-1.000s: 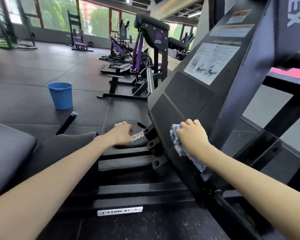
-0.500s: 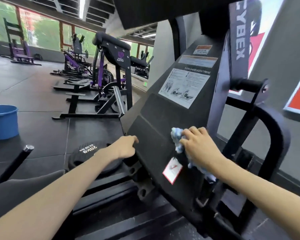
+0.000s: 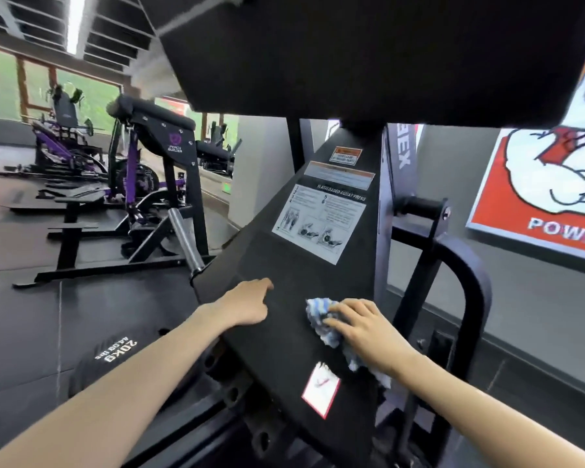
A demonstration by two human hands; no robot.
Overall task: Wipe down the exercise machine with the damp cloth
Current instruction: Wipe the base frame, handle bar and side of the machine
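Cloth, blue and white, lies bunched on the machine's sloping black plate at lower centre of the frame, pressed flat under the right hand. Left hand, fingers loosely curled, rests on the plate's left edge, gripping nothing.

A crumpled blue-and-white cloth lies pressed flat against the exercise machine's sloping black footplate.
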